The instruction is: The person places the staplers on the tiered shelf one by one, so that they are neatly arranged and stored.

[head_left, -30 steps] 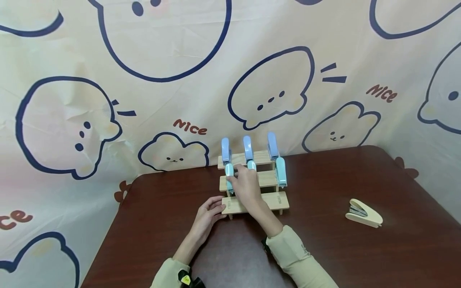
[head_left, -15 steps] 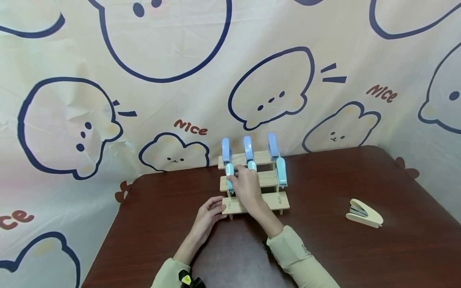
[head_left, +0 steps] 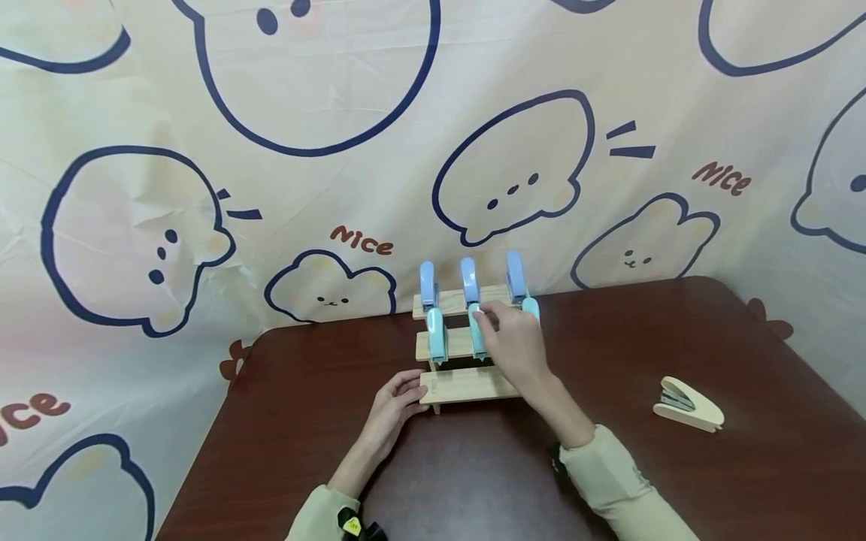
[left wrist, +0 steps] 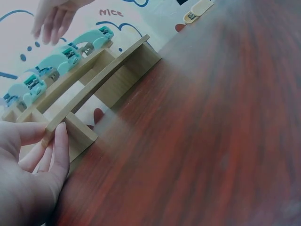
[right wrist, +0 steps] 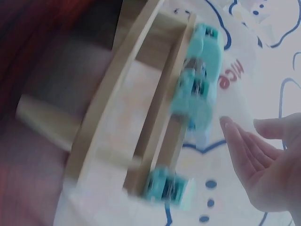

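Observation:
A three-step wooden rack [head_left: 467,385] stands on the table, its lowest step bare where it shows. My left hand [head_left: 391,412] pinches that step's left end between thumb and fingers, as the left wrist view confirms with the hand [left wrist: 28,179] at the board. On the middle step sit three teal staplers, the left one [head_left: 436,334], the middle one [head_left: 477,334] and the right one [head_left: 531,306], partly hidden by my right hand [head_left: 517,346]. In the right wrist view that hand [right wrist: 268,165] hovers apart from the staplers, fingers extended, holding nothing.
Three blue staplers, among them the middle one [head_left: 470,279], stand on the top step near the patterned backdrop [head_left: 379,180]. A cream stapler [head_left: 690,406] lies on the dark wooden table [head_left: 609,466] to the right of the rack.
My right hand has left the left teal stapler and moved right, over the middle and right ones. The left hand keeps its hold on the rack. The head view has shifted slightly.

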Action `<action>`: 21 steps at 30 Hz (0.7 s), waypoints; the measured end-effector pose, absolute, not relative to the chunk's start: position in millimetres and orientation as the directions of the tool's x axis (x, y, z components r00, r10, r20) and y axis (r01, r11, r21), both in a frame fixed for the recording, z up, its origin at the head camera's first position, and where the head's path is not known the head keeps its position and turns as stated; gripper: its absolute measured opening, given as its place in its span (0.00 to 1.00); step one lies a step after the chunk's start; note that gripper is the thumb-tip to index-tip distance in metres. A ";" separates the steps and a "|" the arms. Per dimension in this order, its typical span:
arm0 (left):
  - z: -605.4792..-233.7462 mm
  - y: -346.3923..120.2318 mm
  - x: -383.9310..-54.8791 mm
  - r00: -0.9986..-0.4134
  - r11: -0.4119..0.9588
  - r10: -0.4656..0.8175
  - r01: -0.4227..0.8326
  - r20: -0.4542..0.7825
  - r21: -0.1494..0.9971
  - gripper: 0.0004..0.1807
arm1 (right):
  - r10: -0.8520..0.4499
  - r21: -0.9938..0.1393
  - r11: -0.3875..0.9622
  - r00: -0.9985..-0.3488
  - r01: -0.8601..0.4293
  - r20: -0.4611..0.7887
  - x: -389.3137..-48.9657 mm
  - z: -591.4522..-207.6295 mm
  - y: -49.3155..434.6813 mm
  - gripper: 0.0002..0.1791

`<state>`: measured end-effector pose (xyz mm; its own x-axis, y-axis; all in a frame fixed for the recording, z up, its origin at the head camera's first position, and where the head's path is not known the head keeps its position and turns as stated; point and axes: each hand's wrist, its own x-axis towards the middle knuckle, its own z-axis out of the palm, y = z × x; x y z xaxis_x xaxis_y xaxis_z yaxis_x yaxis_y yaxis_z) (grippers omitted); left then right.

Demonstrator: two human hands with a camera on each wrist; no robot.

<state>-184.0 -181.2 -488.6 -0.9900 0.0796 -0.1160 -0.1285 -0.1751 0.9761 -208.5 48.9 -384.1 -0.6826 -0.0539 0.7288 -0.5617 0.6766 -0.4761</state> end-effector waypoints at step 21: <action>-488.3 -181.8 -184.8 -0.990 -0.176 0.080 -0.129 -0.116 0.976 0.23 | -0.039 -0.554 0.745 -0.852 -0.373 0.522 -204.6 -382.7 171.6 0.09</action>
